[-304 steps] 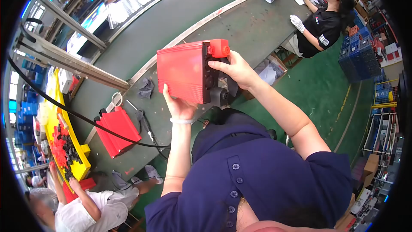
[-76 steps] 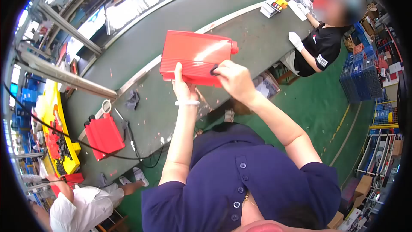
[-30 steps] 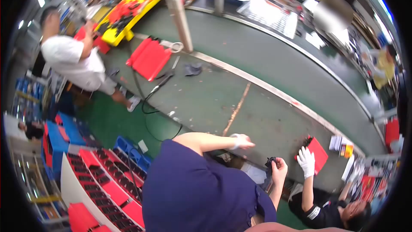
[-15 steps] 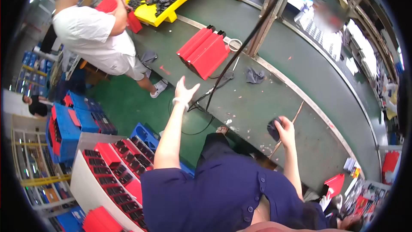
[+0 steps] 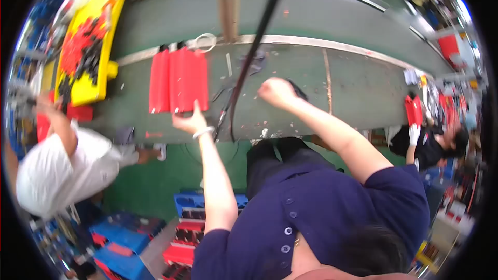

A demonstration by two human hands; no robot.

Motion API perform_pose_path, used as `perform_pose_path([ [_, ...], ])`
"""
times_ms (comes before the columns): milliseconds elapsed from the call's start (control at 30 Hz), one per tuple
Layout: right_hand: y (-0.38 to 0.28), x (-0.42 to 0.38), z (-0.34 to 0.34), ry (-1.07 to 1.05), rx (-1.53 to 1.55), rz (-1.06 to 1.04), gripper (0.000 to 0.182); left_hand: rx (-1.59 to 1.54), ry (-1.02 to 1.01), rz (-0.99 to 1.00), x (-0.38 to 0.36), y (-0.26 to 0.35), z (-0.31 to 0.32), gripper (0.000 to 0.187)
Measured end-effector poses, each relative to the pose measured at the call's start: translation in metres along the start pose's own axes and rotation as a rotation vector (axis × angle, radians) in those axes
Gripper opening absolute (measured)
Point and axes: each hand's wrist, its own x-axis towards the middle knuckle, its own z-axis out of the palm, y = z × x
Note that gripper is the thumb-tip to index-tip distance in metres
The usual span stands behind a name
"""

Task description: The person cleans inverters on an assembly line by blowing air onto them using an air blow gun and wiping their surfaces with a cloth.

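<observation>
Two red box-shaped housings lie side by side on the green-topped bench: a narrower left housing (image 5: 160, 83) and a wider right housing (image 5: 187, 78). Black pieces stick out at their far ends. My left hand (image 5: 191, 120) grips the near end of the right housing, thumb on top and fingers at its edge. To the right, above the bench, my right hand (image 5: 275, 92) is closed in a fist. A dark cloth (image 5: 296, 89) shows behind that wrist and seems to come from the fist. The fist hides part of it.
A black cable (image 5: 254, 46) hangs down between my hands. A grey cloth (image 5: 254, 64) and a white ring (image 5: 206, 42) lie on the bench. A yellow tray (image 5: 93, 85) of red and black parts stands left. One person (image 5: 67, 171) works left, another (image 5: 438, 142) right.
My view has turned left toward the housings. My left hand has gone from reaching, fingers spread, to gripping the right housing. My right hand has moved left, nearer the housings.
</observation>
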Motion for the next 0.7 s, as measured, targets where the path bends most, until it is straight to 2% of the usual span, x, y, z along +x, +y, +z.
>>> perform_pose_path([
  [33, -0.025, -0.006, 0.005, -0.166, -0.119, -0.031, 0.026, -0.055, -0.072, 0.012, 0.003, 0.004, -0.005, 0.081],
  [67, -0.047, -0.021, -0.002, -0.371, -0.185, -0.099, 0.027, 0.064, -0.101, 0.151, 0.004, 0.017, -0.013, 0.076],
  [100, -0.06, -0.031, 0.009, -0.59, -0.304, -0.252, 0.026, 0.141, -0.003, 0.171, -0.001, 0.001, -0.006, 0.07],
  [133, -0.066, -0.043, 0.018, -0.953, -0.243, -0.398, 0.021, -0.015, -0.064, 0.167, 0.001, -0.002, -0.005, 0.064],
  [167, -0.076, -0.06, 0.028, -1.133, 0.05, -0.535, 0.024, -0.074, -0.08, 0.094, -0.004, 0.006, -0.006, 0.065],
  [200, -0.092, -0.076, 0.04, -1.276, 0.361, -0.698, 0.026, -0.014, -0.054, 0.174, 0.005, -0.035, -0.003, 0.068],
  [233, -0.11, -0.087, 0.057, -1.389, 0.686, -0.886, 0.029, 0.052, -0.013, 0.252, 0.01, -0.043, 0.006, 0.073],
  [267, -0.13, -0.09, 0.083, -1.071, 0.869, -0.896, 0.03, 0.103, -0.085, 0.168, 0.006, -0.058, 0.009, 0.075],
  [300, -0.141, -0.086, 0.11, -0.751, 1.021, -0.902, 0.031, 0.167, -0.145, 0.086, 0.001, -0.034, -0.003, 0.077],
  [367, -0.148, -0.054, 0.131, -0.109, 0.858, -0.352, 0.036, 0.1, -0.2, -0.035, -0.002, -0.022, -0.003, 0.083],
  [433, -0.131, -0.011, 0.126, 0.109, 0.95, 0.302, 0.039, -0.255, -0.267, -0.084, 0.002, -0.014, 0.002, 0.084],
  [467, -0.12, 0.007, 0.128, 0.16, 0.949, 0.471, 0.042, -0.061, -0.237, -0.007, 0.002, 0.0, -0.001, 0.083],
  [500, -0.108, 0.025, 0.13, 0.217, 0.956, 0.64, 0.045, -0.026, -0.233, -0.073, 0.004, 0.003, 0.001, 0.081],
  [567, -0.103, 0.036, 0.127, 0.234, 0.895, 0.769, 0.049, 0.052, -0.203, -0.073, 0.011, -0.01, 0.007, 0.08],
  [700, -0.12, 0.031, 0.12, 0.273, 0.575, 0.729, 0.056, -0.099, -0.207, -0.161, 0.005, 0.003, 0.005, 0.073],
])
